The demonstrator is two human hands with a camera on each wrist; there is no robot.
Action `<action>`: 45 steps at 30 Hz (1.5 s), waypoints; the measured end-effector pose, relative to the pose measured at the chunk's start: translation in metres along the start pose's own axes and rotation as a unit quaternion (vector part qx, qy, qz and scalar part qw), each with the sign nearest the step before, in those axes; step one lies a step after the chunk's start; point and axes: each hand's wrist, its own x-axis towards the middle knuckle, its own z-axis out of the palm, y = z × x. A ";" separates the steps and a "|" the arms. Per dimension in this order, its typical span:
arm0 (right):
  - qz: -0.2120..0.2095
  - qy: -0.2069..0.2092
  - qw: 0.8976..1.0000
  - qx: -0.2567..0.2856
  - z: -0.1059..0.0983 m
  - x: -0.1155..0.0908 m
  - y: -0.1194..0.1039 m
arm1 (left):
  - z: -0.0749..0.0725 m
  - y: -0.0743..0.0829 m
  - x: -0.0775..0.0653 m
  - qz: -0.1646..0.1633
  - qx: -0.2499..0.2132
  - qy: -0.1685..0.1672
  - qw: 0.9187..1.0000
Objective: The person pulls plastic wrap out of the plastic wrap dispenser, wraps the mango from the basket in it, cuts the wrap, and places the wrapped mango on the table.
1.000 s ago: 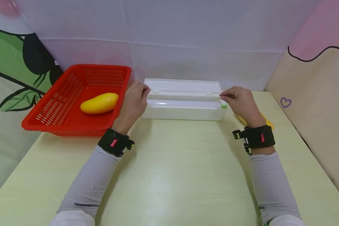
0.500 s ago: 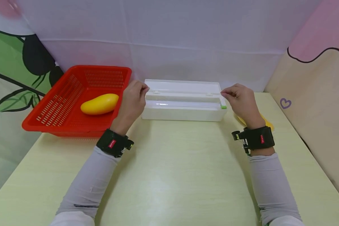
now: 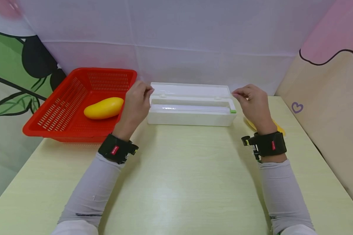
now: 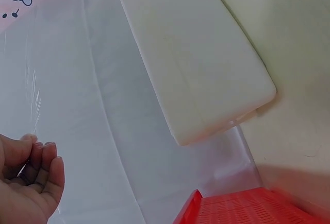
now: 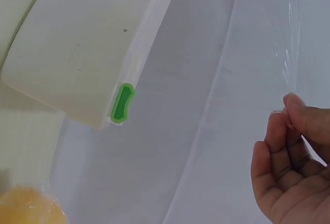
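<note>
A long white cling film dispenser (image 3: pixel 191 119) stands at the back of the table with its lid raised and a roll inside. My left hand (image 3: pixel 136 102) pinches one corner of the clear cling film (image 4: pixel 34 98) between thumb and fingertips, just off the box's left end. Beyond the other end, my right hand (image 3: pixel 254 104) pinches the opposite corner. Only glints and fine creases reveal the film, stretched between the hands in both wrist views. A green slide cutter (image 5: pixel 122 103) sits at the dispenser's right end.
To the left is a red slotted basket (image 3: pixel 67 133) holding a yellow mango (image 3: pixel 104 108). Partly behind my right wrist lies a yellow object (image 3: pixel 279 128); it has a shiny, film-like surface in the right wrist view. A cloth backdrop (image 3: pixel 176 62) rises close behind the dispenser.
Both hands have risen slightly and drawn a little apart, the film still pinched between them. Dispenser, basket and mango stay in place.
</note>
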 end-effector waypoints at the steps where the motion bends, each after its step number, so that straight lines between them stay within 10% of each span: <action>1: -0.001 0.002 1.000 0.000 0.000 0.000 0.000 | -0.001 0.001 0.000 0.000 0.000 0.000 1.000; 45: -0.040 0.134 0.990 0.029 -0.009 0.002 -0.023 | -0.024 0.021 0.002 0.011 -0.008 0.047 0.999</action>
